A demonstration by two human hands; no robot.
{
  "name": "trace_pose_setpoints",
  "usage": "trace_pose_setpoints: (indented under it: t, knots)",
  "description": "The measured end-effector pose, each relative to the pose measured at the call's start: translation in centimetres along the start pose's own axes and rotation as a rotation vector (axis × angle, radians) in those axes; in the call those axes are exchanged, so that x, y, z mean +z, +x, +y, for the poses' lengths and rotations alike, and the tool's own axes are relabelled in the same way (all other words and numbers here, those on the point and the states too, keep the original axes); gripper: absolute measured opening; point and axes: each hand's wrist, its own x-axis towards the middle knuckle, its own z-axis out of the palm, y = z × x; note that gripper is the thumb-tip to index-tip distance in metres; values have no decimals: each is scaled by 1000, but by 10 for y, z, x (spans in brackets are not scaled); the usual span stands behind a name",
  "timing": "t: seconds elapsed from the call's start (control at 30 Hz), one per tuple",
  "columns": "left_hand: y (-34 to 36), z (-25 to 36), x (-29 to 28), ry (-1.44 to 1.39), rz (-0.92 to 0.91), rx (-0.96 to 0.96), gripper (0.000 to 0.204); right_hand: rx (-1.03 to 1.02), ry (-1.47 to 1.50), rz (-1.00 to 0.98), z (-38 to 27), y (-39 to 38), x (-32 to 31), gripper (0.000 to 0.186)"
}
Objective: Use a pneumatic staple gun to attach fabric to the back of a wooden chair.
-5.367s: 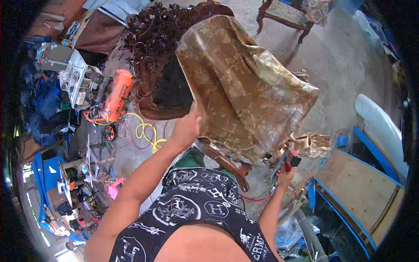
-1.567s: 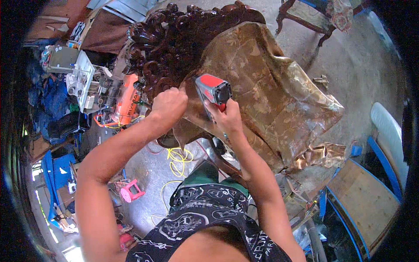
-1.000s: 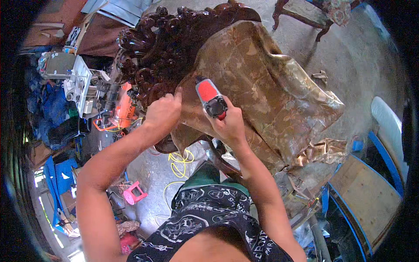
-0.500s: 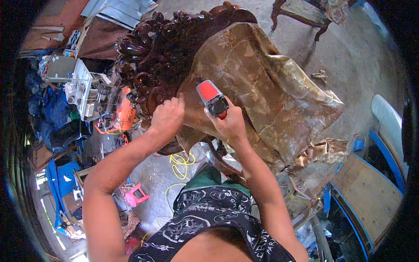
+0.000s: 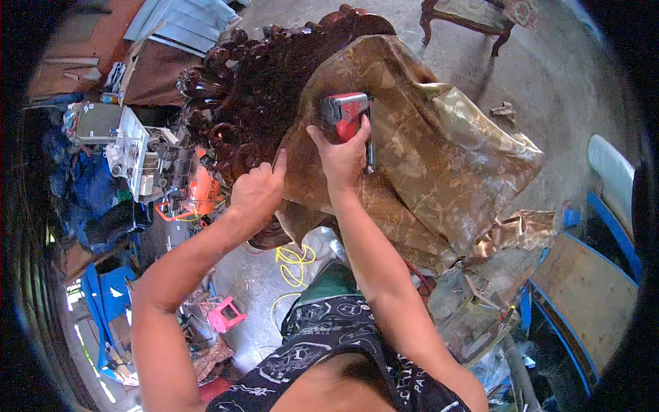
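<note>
Shiny golden-brown patterned fabric (image 5: 405,117) drapes over a carved dark-wood furniture frame (image 5: 240,103). My left hand (image 5: 257,192) is at the fabric's left edge, index finger stretched along it and the other fingers curled; their tips are hidden. In my right hand (image 5: 345,154) is a red and grey staple gun (image 5: 347,106), held just above the fabric, right of the carved edge. My fingers wrap round its red grip, and my thumb sticks out to the left.
A yellow hose (image 5: 292,264) coils on the floor below the frame. An orange tank (image 5: 202,192) and a white machine (image 5: 130,147) stand at left, near a pink stool (image 5: 226,314). Blue-edged panels (image 5: 583,295) lie at right; a wooden chair (image 5: 467,24) stands at the back.
My right hand has moved up and turned the staple gun, so its head lies more crosswise. My left index finger is straighter now, with the hand still at the fabric's edge.
</note>
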Motion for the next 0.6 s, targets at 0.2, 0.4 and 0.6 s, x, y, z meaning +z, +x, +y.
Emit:
trace_pose_setpoints:
  t: [0.2, 0.4, 0.6]
  knots:
    - [2, -3, 3, -37, -46, -3, 67, 142, -179, -31, 34, -3, 25, 116]
    - [2, -6, 3, -57, -76, -8, 65, 328, -160, -122, 51, -3, 28, 109]
    - [2, -6, 3, -59, -119, -28, 66, 303, -118, -123, 54, -4, 30, 104]
